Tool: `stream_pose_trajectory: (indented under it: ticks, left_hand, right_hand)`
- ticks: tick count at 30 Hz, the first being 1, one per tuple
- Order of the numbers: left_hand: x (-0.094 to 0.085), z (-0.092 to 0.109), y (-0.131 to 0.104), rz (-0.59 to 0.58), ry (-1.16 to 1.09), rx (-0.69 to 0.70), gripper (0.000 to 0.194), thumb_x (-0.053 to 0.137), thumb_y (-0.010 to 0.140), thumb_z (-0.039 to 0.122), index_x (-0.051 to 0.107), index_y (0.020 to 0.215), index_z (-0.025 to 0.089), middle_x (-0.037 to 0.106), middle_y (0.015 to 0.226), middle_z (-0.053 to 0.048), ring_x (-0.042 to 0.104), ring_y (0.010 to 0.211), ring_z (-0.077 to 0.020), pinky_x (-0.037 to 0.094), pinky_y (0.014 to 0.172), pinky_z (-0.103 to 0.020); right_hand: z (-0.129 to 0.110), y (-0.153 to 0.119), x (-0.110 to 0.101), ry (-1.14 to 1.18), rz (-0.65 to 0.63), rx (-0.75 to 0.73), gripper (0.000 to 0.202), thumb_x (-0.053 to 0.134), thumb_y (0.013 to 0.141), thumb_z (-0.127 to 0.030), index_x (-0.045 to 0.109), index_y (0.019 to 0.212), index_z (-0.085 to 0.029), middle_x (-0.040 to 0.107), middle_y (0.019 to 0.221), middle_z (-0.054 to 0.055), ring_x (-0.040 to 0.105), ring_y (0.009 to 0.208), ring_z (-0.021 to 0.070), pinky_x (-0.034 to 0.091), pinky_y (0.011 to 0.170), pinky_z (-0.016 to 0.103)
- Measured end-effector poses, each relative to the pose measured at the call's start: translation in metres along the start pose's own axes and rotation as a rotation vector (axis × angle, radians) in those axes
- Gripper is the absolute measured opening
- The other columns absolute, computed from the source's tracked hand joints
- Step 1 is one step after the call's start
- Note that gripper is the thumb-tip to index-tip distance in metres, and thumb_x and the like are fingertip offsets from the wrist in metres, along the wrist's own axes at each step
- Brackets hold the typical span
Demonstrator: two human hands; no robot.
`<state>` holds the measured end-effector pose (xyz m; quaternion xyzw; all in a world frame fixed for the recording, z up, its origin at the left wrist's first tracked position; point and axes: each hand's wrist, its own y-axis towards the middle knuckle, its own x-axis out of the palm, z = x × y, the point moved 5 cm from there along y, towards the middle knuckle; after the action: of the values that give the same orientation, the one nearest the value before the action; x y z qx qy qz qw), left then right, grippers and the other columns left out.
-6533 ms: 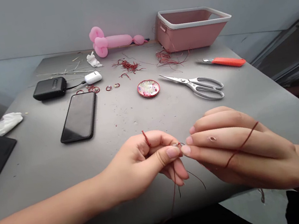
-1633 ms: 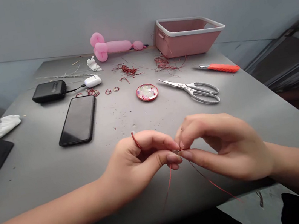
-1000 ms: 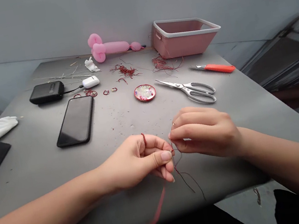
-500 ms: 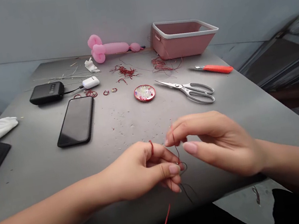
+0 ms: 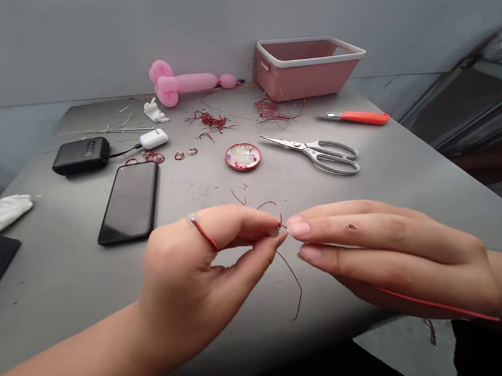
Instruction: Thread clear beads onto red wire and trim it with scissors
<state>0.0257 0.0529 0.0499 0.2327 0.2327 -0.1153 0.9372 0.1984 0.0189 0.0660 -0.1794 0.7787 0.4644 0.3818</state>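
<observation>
In the head view, a grey table (image 5: 424, 185) is seen, with a pink basket (image 5: 310, 78) placed at its far edge. Over the near part, the left hand (image 5: 188, 275) is held with thumb and index fingertip pinched together; the right hand (image 5: 402, 259) is positioned just beside it, its fingers straight and narrowly bunched, though whether anything is gripped by them cannot be told. Beyond, a black phone (image 5: 129, 203), scissors (image 5: 312, 151) and a red-rimmed dish of beads (image 5: 245, 168) are laid out. A bright red strand (image 5: 436, 303) is stretched along the right hand's lower side. Thin, dark thread (image 5: 300, 287) is hung in a kinked length below the left fingertips, and a reddish loop is curved above them. A red cord ring (image 5: 205, 234) is worn on the left index finger. Between the pinched left fingertips, a small, pale bead (image 5: 273, 232) is held, with red gathered at its upper edge.
</observation>
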Motion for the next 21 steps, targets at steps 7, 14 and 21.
stream_pose_trajectory:
  ticks: [7,14,21]
  left_hand:
    - [0.009,-0.008,-0.001,-0.143,-0.302,-0.176,0.008,0.069,0.084,0.020,0.072,0.091,0.020,0.077,0.079,0.001,0.072,0.069,-0.0140,0.060,0.065,-0.021]
    - [-0.003,0.011,-0.001,-0.005,0.132,0.133,0.012,0.067,0.082,0.017,0.075,0.080,0.025,0.075,0.071,0.000,0.067,0.061,-0.0144,0.053,0.062,-0.022]
    - [-0.004,0.015,-0.001,0.014,0.252,0.204,0.020,0.059,0.087,0.018,0.076,0.082,0.027,0.069,0.061,0.001,0.060,0.054,-0.0129,0.049,0.058,-0.021]
  right_hand:
    - [0.003,0.003,-0.003,0.044,-0.053,-0.042,0.025,0.066,0.085,-0.006,0.072,0.097,-0.028,0.074,0.111,0.003,0.069,0.108,0.0236,0.065,0.090,0.037]
    - [0.000,-0.002,0.006,0.100,0.072,0.014,0.031,0.059,0.082,0.003,0.068,0.101,-0.019,0.073,0.113,0.011,0.071,0.104,0.0191,0.063,0.090,0.030]
    - [-0.002,-0.011,0.011,0.020,0.036,-0.053,0.032,0.058,0.081,0.003,0.068,0.104,-0.017,0.071,0.118,0.013,0.065,0.116,0.0241,0.060,0.098,0.038]
